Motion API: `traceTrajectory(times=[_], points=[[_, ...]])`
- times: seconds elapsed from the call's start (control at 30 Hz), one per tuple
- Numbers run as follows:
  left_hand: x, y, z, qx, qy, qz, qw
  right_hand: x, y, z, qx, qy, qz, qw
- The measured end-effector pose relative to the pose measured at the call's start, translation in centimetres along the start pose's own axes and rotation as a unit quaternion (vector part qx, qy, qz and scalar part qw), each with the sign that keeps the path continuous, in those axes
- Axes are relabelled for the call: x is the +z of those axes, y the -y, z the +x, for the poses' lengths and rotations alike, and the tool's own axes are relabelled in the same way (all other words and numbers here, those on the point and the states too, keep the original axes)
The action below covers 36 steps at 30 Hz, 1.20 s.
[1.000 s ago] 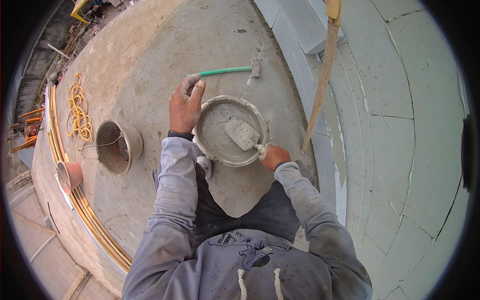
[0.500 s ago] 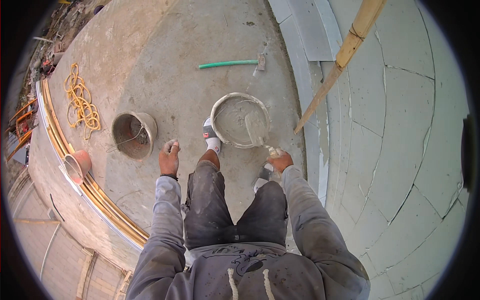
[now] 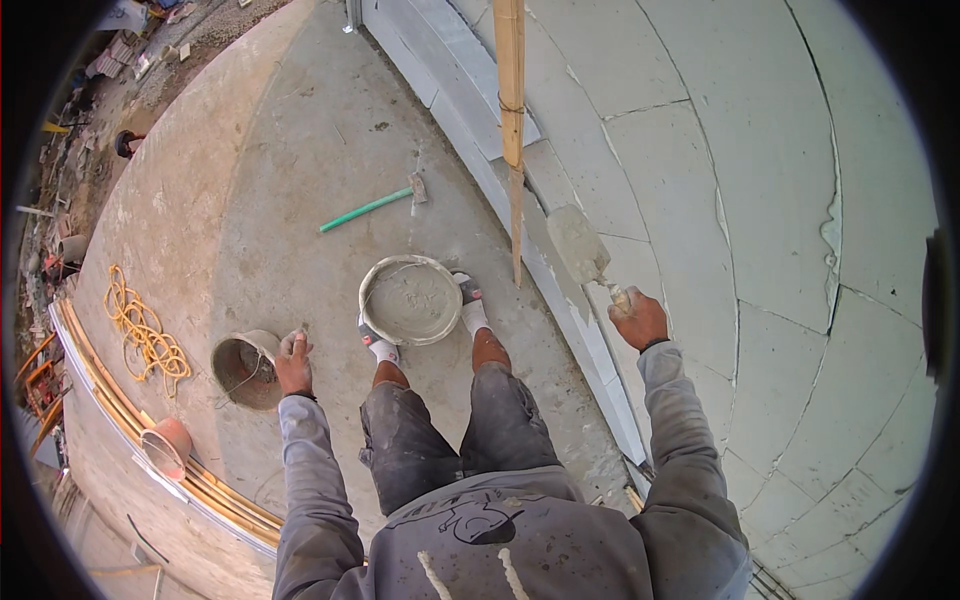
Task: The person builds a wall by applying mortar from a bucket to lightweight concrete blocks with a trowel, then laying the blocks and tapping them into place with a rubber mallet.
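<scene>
My right hand (image 3: 640, 319) is closed round the handle of a trowel (image 3: 579, 245). Its broad blade is coated with grey mortar and points away from me, in front of the grey block wall (image 3: 790, 230); whether it touches the wall I cannot tell. My left hand (image 3: 294, 364) hangs with loosely bent fingers and holds nothing that I can see. In the view it overlaps the edge of a dirty bucket (image 3: 240, 386) with a wire handle. A round tub of wet mortar (image 3: 411, 300) stands on the floor between my feet.
A green-handled hammer (image 3: 370, 208) lies beyond the tub. A wooden post (image 3: 511, 110) stands before the wall, above pale slabs along its foot. Leftward are a yellow rope (image 3: 145, 335), a reddish bucket (image 3: 167, 446) and long wooden strips (image 3: 120, 408) by the floor's edge.
My right hand has lifted the trowel out of the tub and carried it right to the wall. My view has turned toward the wall, and my right foot now stands beside the tub's far right side.
</scene>
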State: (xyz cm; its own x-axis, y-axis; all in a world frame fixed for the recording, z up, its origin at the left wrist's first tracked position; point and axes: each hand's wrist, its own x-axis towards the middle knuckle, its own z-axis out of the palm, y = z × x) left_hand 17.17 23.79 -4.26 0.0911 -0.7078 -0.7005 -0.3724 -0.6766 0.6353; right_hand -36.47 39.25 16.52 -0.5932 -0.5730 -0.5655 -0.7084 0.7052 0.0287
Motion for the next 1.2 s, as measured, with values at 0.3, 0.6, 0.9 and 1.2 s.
traceTrajectory(times=[0.3, 0.6, 0.9, 1.2], points=[[10.4, 2.6, -6.6, -0.089, -0.042, -0.027, 0.995, 0.8, 5.3, 25.2, -0.048, 0.118, -0.191, 0.973], [16.7, 3.9, -11.8, -0.141, -0.034, -0.004, 0.989, 2.4, 12.8, 35.9, -0.057, 0.166, -0.214, 0.961], [15.9, -0.8, -9.7, -0.113, -0.05, -0.076, 0.989, -5.1, 15.9, 36.2, -0.083, 0.195, -0.311, 0.927], [16.1, 4.5, -11.0, -0.134, -0.048, -0.123, 0.982, -9.0, 21.2, 38.8, -0.074, 0.244, -0.347, 0.903]])
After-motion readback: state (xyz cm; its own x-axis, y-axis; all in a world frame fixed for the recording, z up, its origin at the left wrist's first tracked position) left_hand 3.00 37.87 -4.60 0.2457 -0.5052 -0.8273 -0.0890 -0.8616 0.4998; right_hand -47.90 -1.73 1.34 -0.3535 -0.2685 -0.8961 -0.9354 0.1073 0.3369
